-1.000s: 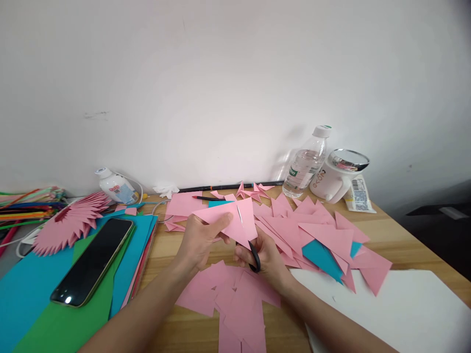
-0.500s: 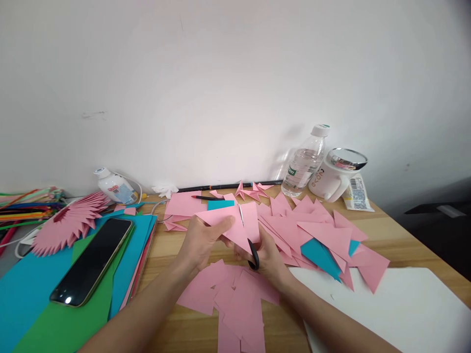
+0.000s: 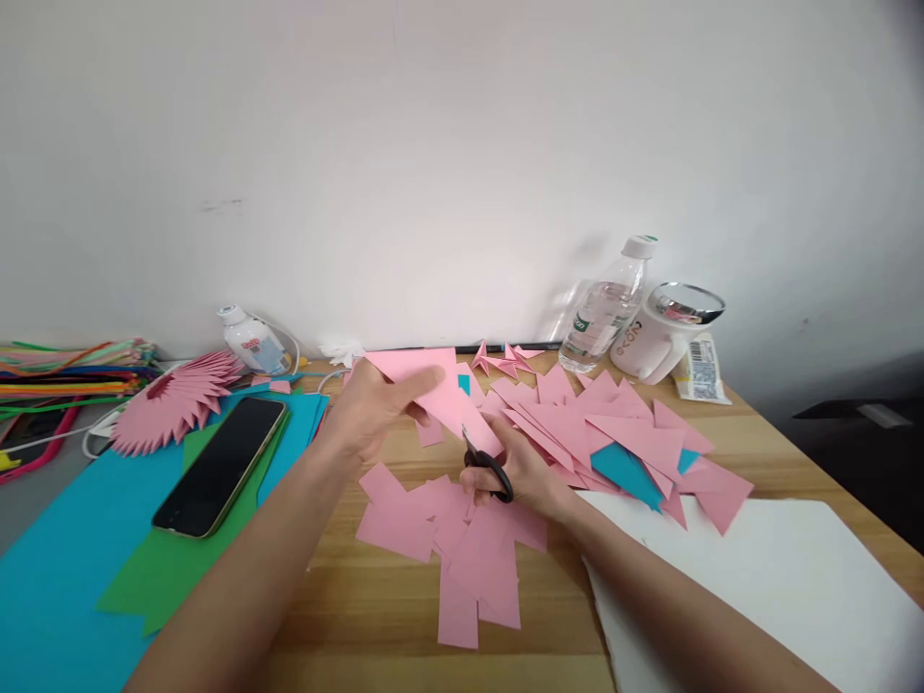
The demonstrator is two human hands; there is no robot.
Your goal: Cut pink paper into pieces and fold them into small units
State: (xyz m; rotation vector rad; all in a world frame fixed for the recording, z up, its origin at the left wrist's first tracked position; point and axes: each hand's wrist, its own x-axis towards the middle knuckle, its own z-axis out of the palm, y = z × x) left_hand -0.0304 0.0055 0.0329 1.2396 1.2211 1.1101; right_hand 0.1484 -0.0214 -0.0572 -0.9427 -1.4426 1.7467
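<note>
My left hand [image 3: 368, 412] pinches a pink paper sheet [image 3: 425, 380] and holds it above the wooden table [image 3: 375, 616]. My right hand [image 3: 524, 472] grips black-handled scissors [image 3: 485, 467], blades pointing up toward the sheet's lower corner. Below both hands lies a heap of cut pink rectangles [image 3: 462, 549]. To the right spreads a pile of pink triangles [image 3: 621, 438] with a blue piece [image 3: 625, 472] among them.
A phone [image 3: 220, 467] lies on blue and green paper sheets [image 3: 64, 568] at left, beside a folded pink fan [image 3: 173, 399], coloured sticks [image 3: 72, 366] and a glue bottle [image 3: 249, 342]. A water bottle [image 3: 606, 308] and white mug [image 3: 660, 337] stand at back right. White paper [image 3: 780, 577] covers the right front.
The pink sheet has moved up and left in my left hand. The scissors came down out of the cut and now sit below the sheet. The view shifted slightly.
</note>
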